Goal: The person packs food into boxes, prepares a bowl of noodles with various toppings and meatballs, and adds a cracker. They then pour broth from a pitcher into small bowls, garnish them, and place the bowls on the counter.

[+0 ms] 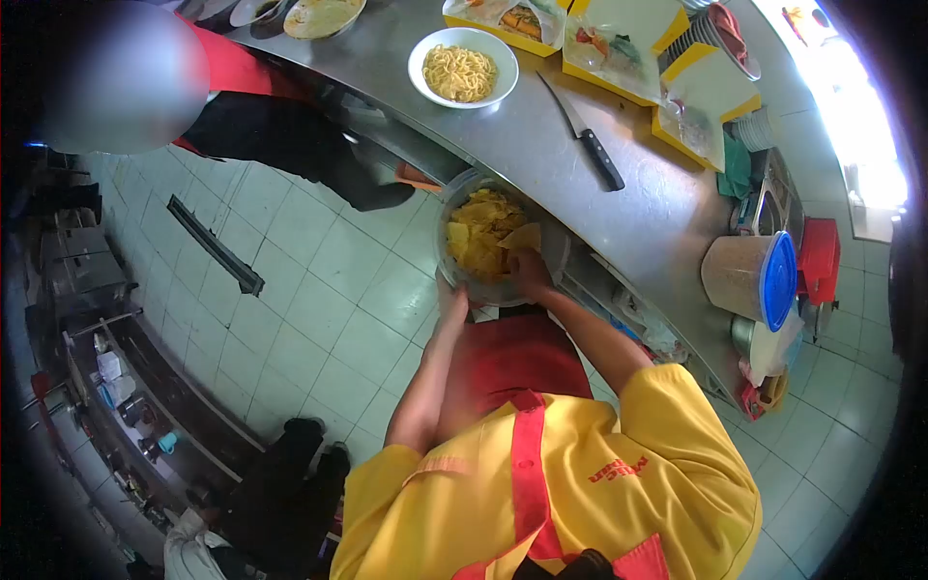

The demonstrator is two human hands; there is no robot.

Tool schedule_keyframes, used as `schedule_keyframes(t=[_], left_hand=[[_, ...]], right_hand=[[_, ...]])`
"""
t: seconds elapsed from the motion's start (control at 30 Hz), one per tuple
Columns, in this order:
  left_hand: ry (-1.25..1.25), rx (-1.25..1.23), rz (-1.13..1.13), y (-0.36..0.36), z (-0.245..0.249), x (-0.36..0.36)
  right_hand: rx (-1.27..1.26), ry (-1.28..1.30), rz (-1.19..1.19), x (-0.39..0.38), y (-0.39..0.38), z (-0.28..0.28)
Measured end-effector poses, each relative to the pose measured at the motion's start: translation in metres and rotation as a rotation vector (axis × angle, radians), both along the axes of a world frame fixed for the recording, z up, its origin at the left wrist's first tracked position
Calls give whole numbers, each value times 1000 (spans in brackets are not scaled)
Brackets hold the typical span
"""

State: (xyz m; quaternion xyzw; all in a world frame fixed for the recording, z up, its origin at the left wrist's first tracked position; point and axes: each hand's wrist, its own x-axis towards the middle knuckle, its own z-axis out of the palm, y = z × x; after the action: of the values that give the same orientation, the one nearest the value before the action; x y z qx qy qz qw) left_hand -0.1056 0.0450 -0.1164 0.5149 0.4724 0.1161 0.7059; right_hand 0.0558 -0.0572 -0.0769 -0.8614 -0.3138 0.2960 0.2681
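Chips (478,237) crowd one tub (555,242), right hand (528,274) pinching one.

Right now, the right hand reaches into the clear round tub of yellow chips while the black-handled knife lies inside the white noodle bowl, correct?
Not quite: the head view shows the black-handled knife on the grey metal counter, beside the white noodle bowl. The right hand does reach into the clear round tub.

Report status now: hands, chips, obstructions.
Left hand against tub. Right hand inside, at a flat chip. Yellow chips heaped in tub. Knife on counter, out of the way.
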Motion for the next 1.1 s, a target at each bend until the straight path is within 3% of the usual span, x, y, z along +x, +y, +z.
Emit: schedule_keyframes(t=[0.1, 0.2, 0.27, 0.3, 0.37, 0.4, 0.47, 0.5, 0.6, 0.63, 0.67, 0.7, 0.77, 0.83, 0.9, 1.0, 1.07, 1.1], left_hand=[[-86, 60, -33, -1, -18, -6], [-19, 188, -78, -4, -22, -7], [-7, 135, -73, -4, -27, -9], [-5, 91, -69, -5, -27, -11], [3, 24, -51, -4, -16, -11], [0, -33, -33, -1, -11, -8], [-60, -78, -6, 1, 0, -5], [-113, -123, 17, 4, 10, -2], [-91, -299, 19, 11, 46, 6], [-87, -298, 22, 8, 32, 5], [-100, -135, -3, 2, 4, 1], [-110, 29, -28, 1, -2, 0], [-82, 22, 0, -6, 3, 1], [-66, 16, 27, -4, 35, 9], [-126, -394, 123, 1, 68, 16], [-131, -374, 104, 0, 71, 17], [-135, -273, 48, -12, -4, -2], [-135, -172, 8, -16, -31, -4]], right_hand=[[-90, -227, 168, 23, 17, -19], [-48, -217, -13, 38, 33, -16], [23, -302, 250, 48, 25, -3], [15, -292, 250, 54, 17, -25], [192, -627, 198, 64, 0, -86], [193, -631, 199, 63, 6, -63], [19, -575, 348, 57, 8, -17], [19, -578, 347, 57, 3, -21], [105, -543, 196, 49, -5, -20], [34, -338, 144, 41, -1, -12], [-35, -131, 94, 33, 9, -4], [-31, -123, 97, 26, 18, -4], [-81, 278, -132, 12, 42, -7], [-79, 226, -266, -7, 66, -42], [-74, 170, -397, -19, 89, -52], [-120, 17, -455, -39, 101, -29], [-238, -112, -320, -40, 96, -6], [-113, -101, -300, -41, 87, 5]])
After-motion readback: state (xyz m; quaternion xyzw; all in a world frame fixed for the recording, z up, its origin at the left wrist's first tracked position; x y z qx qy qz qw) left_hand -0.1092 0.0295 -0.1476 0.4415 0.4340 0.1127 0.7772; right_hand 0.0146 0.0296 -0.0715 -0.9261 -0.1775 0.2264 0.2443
